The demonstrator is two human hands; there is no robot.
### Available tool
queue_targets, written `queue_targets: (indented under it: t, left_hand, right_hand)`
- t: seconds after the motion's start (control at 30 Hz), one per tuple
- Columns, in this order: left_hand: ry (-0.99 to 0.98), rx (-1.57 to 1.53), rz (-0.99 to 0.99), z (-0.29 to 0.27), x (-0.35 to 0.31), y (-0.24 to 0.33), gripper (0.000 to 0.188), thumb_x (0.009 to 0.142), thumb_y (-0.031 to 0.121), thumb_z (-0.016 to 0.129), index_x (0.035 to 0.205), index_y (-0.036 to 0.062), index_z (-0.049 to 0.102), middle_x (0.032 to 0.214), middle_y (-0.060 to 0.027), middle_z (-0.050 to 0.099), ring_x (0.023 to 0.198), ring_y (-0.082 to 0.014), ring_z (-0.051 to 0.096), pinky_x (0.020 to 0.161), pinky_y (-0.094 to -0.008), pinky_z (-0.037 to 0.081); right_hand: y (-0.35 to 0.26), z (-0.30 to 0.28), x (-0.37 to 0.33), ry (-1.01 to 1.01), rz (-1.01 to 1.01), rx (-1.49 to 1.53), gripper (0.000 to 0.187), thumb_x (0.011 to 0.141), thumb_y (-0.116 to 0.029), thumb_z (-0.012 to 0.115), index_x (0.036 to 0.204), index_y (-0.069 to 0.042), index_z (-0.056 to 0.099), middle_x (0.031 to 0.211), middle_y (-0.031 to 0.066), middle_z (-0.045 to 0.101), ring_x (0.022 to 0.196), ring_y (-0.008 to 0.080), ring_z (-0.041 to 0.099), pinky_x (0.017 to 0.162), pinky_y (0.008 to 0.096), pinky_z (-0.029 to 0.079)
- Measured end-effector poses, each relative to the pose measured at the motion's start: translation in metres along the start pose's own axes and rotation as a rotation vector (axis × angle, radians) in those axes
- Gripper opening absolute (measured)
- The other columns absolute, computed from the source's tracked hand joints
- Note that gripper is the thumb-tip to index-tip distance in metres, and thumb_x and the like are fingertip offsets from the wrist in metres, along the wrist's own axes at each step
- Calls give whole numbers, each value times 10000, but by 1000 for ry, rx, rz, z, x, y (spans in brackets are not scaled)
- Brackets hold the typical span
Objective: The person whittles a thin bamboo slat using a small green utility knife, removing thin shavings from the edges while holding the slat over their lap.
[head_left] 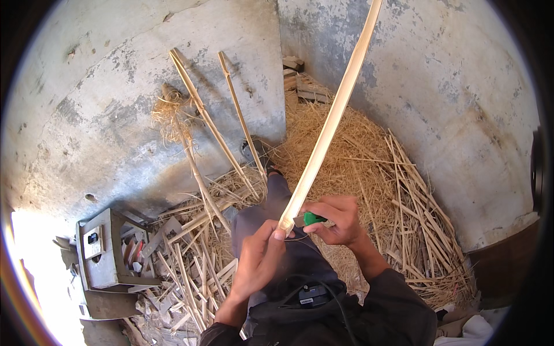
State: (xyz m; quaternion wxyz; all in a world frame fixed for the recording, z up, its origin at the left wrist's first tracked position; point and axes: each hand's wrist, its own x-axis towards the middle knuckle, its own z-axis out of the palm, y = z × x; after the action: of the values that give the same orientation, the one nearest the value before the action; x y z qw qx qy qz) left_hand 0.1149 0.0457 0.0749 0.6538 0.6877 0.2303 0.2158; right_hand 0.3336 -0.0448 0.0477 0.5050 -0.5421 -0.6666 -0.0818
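A long pale strip of split bamboo (332,124) slants from my lap up past the top edge of the view. Its near end is pinched between the thumb and fingers of my left hand (262,254). My right hand (340,219) grips a knife with a green handle (313,218). The knife's short blade (299,221) lies against the strip's edge close to my left thumb. Part of the handle is hidden by my right fingers.
Bamboo poles (216,127) lean on the left wall. Shavings (323,150) cover the floor ahead, with split sticks (424,230) piled on the right and more sticks (193,282) on the left. A grey box-like stand (109,271) holds small items at the lower left.
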Motion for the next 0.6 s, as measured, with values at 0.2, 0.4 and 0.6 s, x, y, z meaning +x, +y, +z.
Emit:
queue_targets:
  t: [0.2,0.4,0.6]
  left_hand:
    - [21,75,33,1,-4,4,307,1165,201,435,1027,-10,611,694,-19,508,635,-97,471,579,-307,376]
    - [104,169,116,5,-3,-2,431,1172,358,401,967,18,570,693,3,483,611,-77,425,554,-288,327]
    - [87,194,92,3,-5,-5,457,1175,366,373,946,20,564,686,-9,490,600,-96,435,552,-302,335]
  right_hand:
    - [-6,1,2,-11,11,-23,406,902,-434,816,1163,-123,816,652,22,591,507,187,563,471,341,426]
    - [-13,2,5,-4,42,-57,402,884,-414,836,1169,-132,820,652,4,596,503,176,561,469,334,424]
    - [-16,2,5,-12,56,-94,380,876,-403,844,1153,-145,824,662,-6,620,509,174,577,475,334,438]
